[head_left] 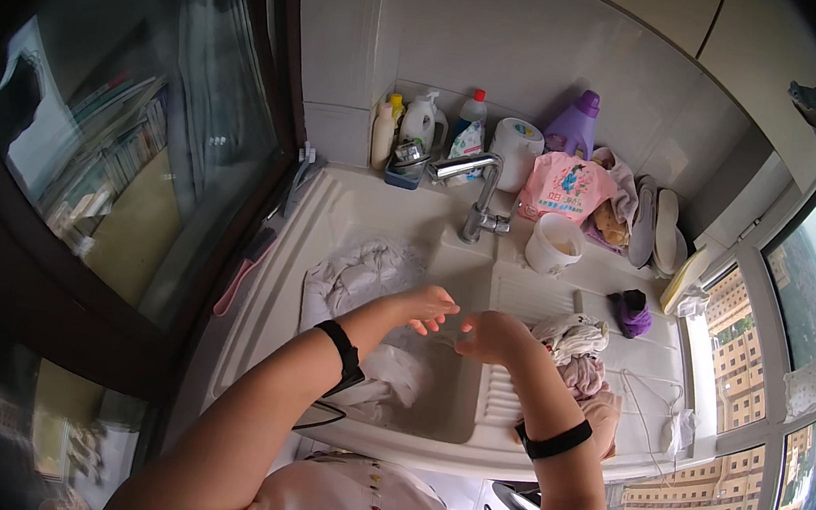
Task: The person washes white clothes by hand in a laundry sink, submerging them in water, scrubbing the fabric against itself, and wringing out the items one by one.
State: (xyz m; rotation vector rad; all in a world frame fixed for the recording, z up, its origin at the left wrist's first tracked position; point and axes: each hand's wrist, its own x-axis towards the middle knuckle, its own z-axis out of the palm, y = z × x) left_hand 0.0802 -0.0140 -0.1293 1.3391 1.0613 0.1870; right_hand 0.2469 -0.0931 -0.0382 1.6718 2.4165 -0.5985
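Both of my hands hang over the right part of the sink basin [450, 416], close together but apart. My left hand [430, 308] has loosely bent fingers spread a little, with nothing visible in it. My right hand [493, 338] droops at the wrist beside the ribbed washboard, its fingers loosely curled and nothing seen between them. In the basin's water lies a wet white garment [362, 268]; more pale, sheer cloth [395, 372] sits under my left forearm. Crumpled white and pink clothes [574, 340] are heaped right of my right hand, partly behind my forearm.
A chrome faucet [482, 203] stands behind the basin. Near it are a white tub [554, 245], a pink detergent bag [565, 187], a purple bottle [574, 123] and several cleaning bottles. A purple cloth item [631, 313] lies on the drainboard. Windows bound the right; a dark-framed glass door, the left.
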